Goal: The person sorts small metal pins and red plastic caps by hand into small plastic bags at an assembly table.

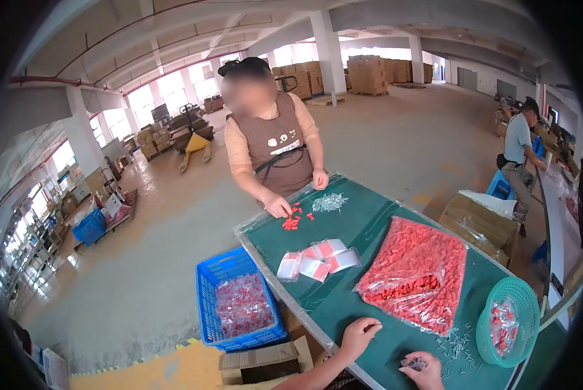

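Note:
My left hand [361,339] is above the green table near its front edge, fingers pinched together; a tiny dark bit shows at the tips, too small to name. Lower right, my right hand [427,372] curls around a clump of small greyish metal screws [412,363], partly hidden by the fingers. Loose screws [457,346] lie scattered just right of that hand. Beyond both hands rests a large clear bag of red plastic plugs [412,273], its mouth open toward me. A green basket [527,296] at the right holds small clear packets of red pieces [503,328].
Across the green table [343,299] a co-worker [272,130] handles red plugs [293,221] beside a screw pile [330,202]. Flat zip bags [317,259] lie mid-table. A blue crate [204,292] with filled packets and a cardboard box [265,364] stand left; another person [519,143] works right.

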Tool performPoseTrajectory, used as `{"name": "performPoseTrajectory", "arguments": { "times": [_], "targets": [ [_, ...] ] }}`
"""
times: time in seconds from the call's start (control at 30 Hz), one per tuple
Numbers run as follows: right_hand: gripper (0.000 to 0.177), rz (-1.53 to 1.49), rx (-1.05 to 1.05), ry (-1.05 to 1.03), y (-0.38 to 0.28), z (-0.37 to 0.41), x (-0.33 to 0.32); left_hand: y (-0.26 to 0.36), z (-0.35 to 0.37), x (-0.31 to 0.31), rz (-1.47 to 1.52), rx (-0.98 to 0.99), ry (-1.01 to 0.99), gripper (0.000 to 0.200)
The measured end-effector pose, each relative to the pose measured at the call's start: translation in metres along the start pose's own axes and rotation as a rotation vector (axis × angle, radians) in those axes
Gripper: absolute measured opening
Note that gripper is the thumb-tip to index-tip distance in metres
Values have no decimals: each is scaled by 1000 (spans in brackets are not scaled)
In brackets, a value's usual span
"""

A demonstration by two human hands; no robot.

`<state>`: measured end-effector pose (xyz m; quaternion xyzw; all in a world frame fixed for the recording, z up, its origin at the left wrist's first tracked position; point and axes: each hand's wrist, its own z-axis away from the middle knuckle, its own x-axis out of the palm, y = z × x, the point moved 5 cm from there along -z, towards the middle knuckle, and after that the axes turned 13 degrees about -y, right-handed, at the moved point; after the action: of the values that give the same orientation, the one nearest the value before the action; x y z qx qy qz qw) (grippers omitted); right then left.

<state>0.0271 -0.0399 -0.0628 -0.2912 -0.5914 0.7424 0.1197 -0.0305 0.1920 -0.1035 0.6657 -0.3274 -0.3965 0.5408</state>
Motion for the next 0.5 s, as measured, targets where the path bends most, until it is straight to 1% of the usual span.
{"name": "performPoseTrajectory", "arguments": {
  "times": [0.07,0.17,0.27,0.33,0.37,0.4,0.43,0.47,0.5],
  "targets": [
    [31,27,4,-11,-8,-2,2,-1,0,0,-21,13,-10,15],
    [30,-185,0,-10,-7,-5,10,3,0,0,-63,40,-19,15],
    [31,-190,7,-48,-8,-7,15,-5,-1,4,-62,27,-28,15],
    [32,-284,-38,-17,-10,-3,15,4,-3,6,-199,153,-8,16],
    [32,-320,-52,-72,-11,-4,21,5,-4,7,-203,177,-49,17],
    [33,-318,-9,-77,1,-5,22,4,-3,8,-235,179,-13,17],
    [34,-304,33,-89,16,-7,18,7,-1,8,-205,178,-1,16],
    [35,-292,46,-144,30,-8,15,-1,-5,11,-183,248,35,14],
    [36,-285,58,-166,38,-12,11,2,-4,9,-179,250,68,13]
  ]
}}
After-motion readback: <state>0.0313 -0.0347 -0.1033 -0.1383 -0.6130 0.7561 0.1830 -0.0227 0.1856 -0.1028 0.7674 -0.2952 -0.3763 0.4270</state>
